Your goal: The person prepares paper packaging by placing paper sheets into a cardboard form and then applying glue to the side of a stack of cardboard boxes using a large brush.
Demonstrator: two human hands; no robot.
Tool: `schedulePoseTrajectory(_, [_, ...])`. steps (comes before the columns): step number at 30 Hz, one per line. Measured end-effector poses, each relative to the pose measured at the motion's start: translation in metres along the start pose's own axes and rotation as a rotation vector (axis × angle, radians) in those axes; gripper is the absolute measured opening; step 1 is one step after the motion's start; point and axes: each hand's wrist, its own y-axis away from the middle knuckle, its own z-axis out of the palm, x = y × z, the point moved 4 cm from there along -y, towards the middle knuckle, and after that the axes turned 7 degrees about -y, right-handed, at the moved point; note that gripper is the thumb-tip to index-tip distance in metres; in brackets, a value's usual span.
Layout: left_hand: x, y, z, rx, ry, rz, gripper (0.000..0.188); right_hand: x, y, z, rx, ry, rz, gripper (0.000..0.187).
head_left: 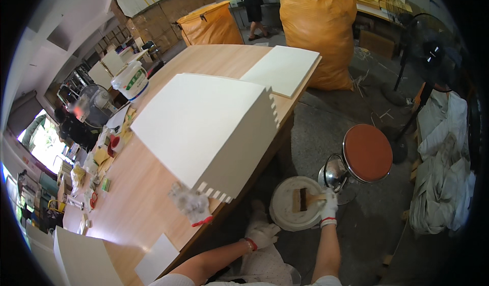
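My right hand (329,208), in a white glove with a red cuff, is closed around the wooden handle of a wide flat brush (301,200). Dark bristles of the brush sit over the mouth of a round whitish bucket (279,219) beside the table. My left hand (263,234), gloved the same way, rests near my lap with its fingers loosely stretched out and nothing in it. Close in front, a tall stack of white sheets (204,118) with notched corners stands on the wooden table. A grey-white glove (189,203) lies at its near corner.
On the wooden table (137,194) stand a white pail (131,80), tape rolls (116,143) and a flatter white stack (285,69). Right of the bucket are a red-topped stool (368,152) and a standing fan (433,54). Two orange sacks (318,36) and two people are farther off.
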Motion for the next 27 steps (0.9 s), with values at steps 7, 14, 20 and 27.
schedulePoseTrajectory(7, [-0.002, -0.093, 0.070, -0.166, -0.266, -0.078, 0.038, -0.061, 0.100, 0.036, 0.020, 0.035, -0.266, 0.042])
schedulePoseTrajectory(14, [-0.014, -0.103, 0.017, 0.240, 0.293, 0.094, 0.038, -0.093, 0.138, -0.078, 0.359, -0.300, -0.310, 0.036])
schedulePoseTrajectory(20, [-0.037, -0.074, -0.111, 0.352, 0.715, -0.135, 0.019, -0.058, 0.103, 0.002, -0.031, 0.157, -0.311, 0.026])
schedulePoseTrajectory(27, [-0.030, -0.022, -0.111, 0.554, 0.699, -0.272, 0.021, 0.014, 0.032, 0.098, -0.293, 1.094, -0.099, 0.032])
